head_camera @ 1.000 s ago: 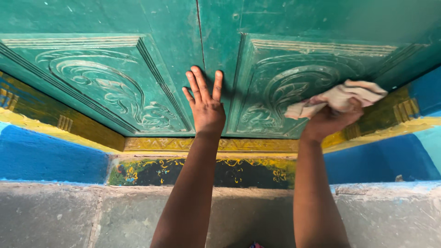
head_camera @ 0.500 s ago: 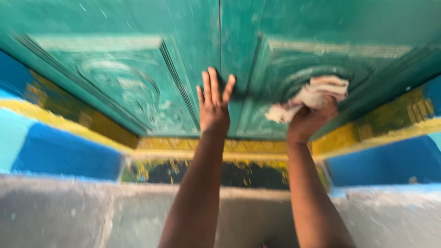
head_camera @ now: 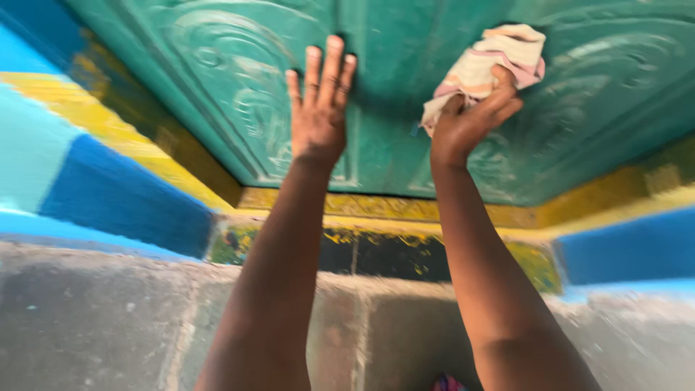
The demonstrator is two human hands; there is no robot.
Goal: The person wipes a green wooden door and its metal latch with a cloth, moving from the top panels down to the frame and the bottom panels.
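A green carved wooden double door (head_camera: pixel 239 87) fills the top of the view. My left hand (head_camera: pixel 318 108) lies flat against it near the middle seam, fingers straight and close together, holding nothing. My right hand (head_camera: pixel 467 119) grips a crumpled cream and pink cloth (head_camera: pixel 492 61) and presses it on the carved panel of the right door leaf. The picture is blurred by motion.
A yellow painted sill (head_camera: pixel 405 210) runs under the door, with a dark patterned strip (head_camera: pixel 391 257) below it. Blue and yellow painted wall (head_camera: pixel 123 195) flanks the door on both sides. A grey stone step (head_camera: pixel 108 318) lies nearest to me.
Both hands have slid upward on the door, and the cloth has moved up and left across the right panel. The view has swung to the right and lower on the door.
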